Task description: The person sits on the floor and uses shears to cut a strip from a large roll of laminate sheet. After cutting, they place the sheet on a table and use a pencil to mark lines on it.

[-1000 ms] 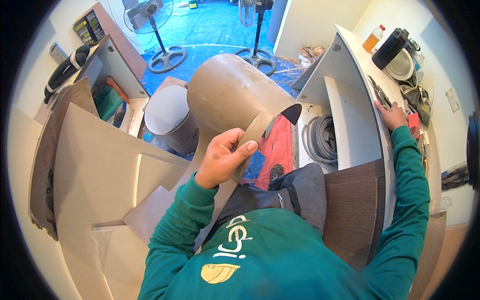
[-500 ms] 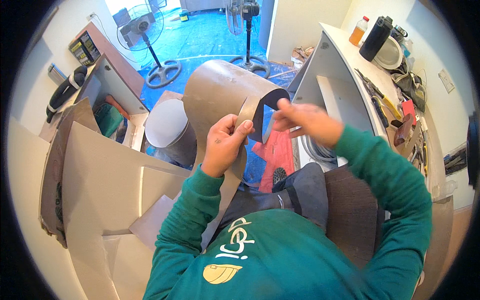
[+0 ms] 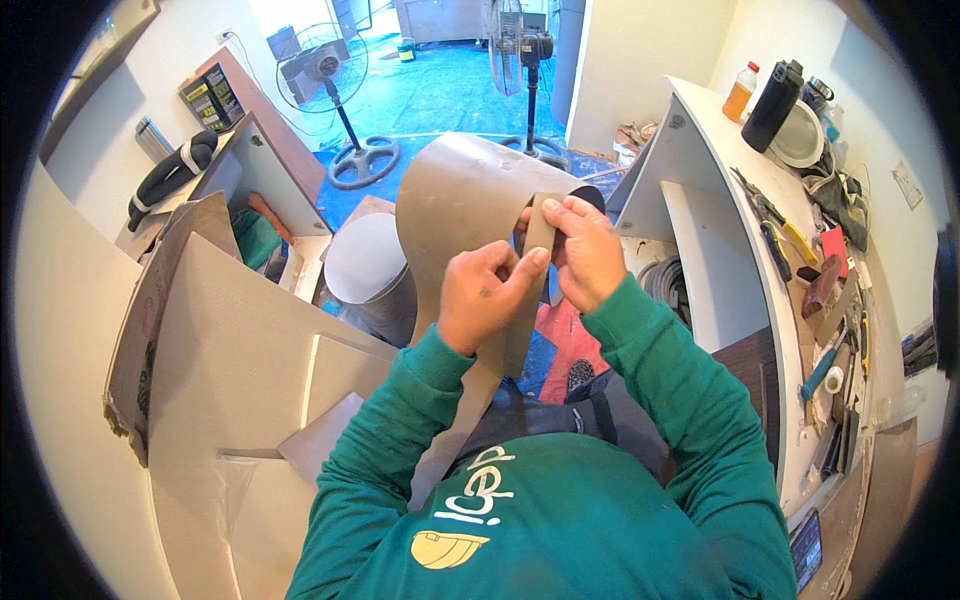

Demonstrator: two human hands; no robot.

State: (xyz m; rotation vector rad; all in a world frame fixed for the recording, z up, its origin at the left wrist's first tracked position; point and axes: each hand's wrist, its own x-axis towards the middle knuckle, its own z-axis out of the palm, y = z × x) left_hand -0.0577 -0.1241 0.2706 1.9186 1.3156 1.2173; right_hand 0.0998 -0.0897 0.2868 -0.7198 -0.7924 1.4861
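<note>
A large brown-grey flexible sheet (image 3: 452,195), curled into a loose roll, rises in front of me, with a narrow strip (image 3: 536,230) along its right side. My left hand (image 3: 485,290) is closed on this strip, thumb lying across it. My right hand (image 3: 585,255) is closed on the strip just above and to the right, thumb on top. Behind the sheet on the left stands a grey cylinder (image 3: 370,300). Pink material (image 3: 565,345) lies on the blue floor covering beneath the hands.
A white cabinet (image 3: 720,260) on the right holds tools (image 3: 780,230), bottles (image 3: 770,105) and coiled hose. Large board offcuts (image 3: 230,330) lean at the left, by a cabinet with a black padded roll (image 3: 175,175). Two pedestal fans (image 3: 530,50) stand beyond.
My right hand left the right cabinet top, swung inward and took hold of the strip. My left hand stayed on it, shifting slightly rightward in the picture as the view moved.
</note>
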